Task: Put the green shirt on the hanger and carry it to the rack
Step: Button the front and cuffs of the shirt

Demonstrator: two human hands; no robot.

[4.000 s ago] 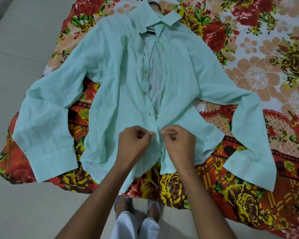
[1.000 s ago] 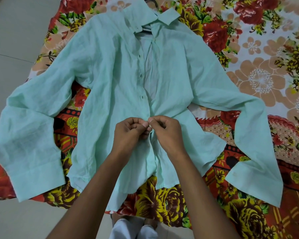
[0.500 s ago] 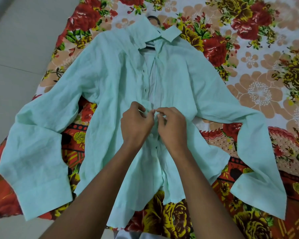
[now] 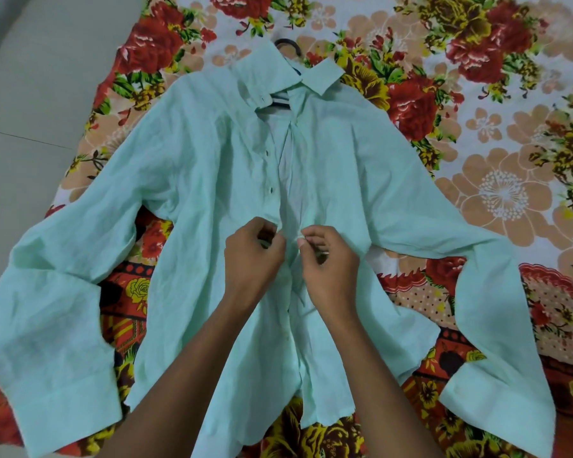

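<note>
1. Buttoning step in hand: pale green long-sleeved cotton shirt (image 4: 212,180) lies spread flat on the floral-print bedsheet (image 4: 497,133), front facing up.
2. Left hand (image 4: 253,256) pinches the button-side placket edge; right hand (image 4: 329,262) pinches the opposite placket edge, both at mid-chest.
3. Black hanger (image 4: 286,44) sits inside the collar; only hook and a short bar show.
4. Next move likely: push button through hole, then do the upper buttons, lift by hook.
5. Button between fingers hidden; rack not in view; lower hem partly covered by forearms.
</note>
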